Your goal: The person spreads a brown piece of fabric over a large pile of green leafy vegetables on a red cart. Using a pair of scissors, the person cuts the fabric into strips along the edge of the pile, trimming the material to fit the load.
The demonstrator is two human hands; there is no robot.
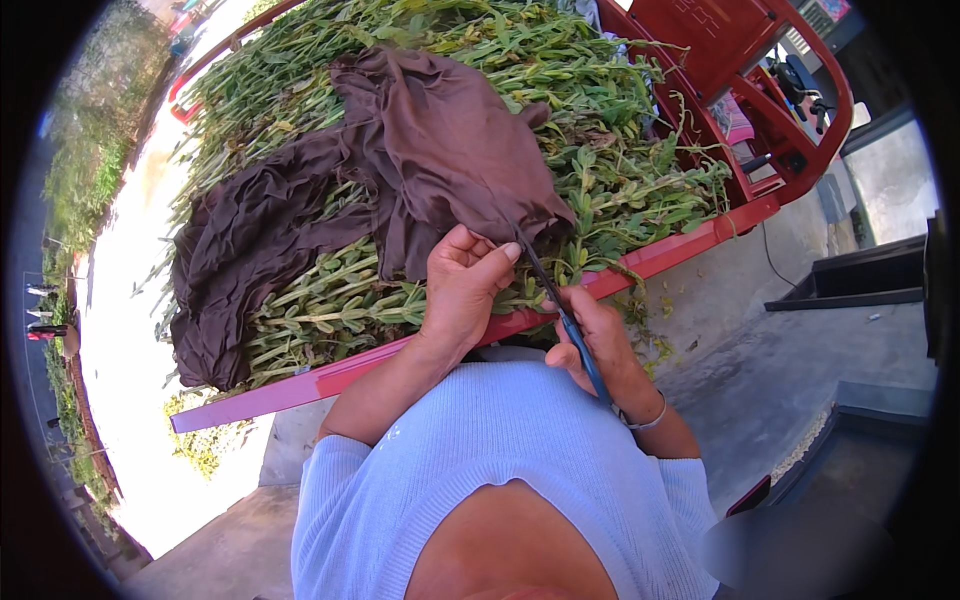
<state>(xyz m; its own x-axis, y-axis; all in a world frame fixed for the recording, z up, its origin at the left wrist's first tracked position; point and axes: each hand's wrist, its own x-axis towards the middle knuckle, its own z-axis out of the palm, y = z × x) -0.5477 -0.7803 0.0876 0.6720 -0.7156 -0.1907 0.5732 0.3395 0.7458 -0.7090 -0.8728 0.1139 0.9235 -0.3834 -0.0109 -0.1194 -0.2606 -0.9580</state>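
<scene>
A dark brown piece of thin cloth [440, 130] lies bunched over cut green plant stalks [330, 310]. My left hand [463, 275] pinches the near edge of this cloth between thumb and fingers. In my right hand [597, 340] is a pair of scissors [568, 318] with blue handles and dark blades. The blades point up and away, their tips at the cloth's edge beside my left thumb. Whether they are cutting into the fabric cannot be made out. A bangle circles my right wrist.
The stalks fill the bed of a red cargo cart [660, 255], whose near side rail runs just in front of me. A red metal frame [800, 170] rises at its right end. Dark trays [850, 275] sit on the concrete floor [700, 350] to the right.
</scene>
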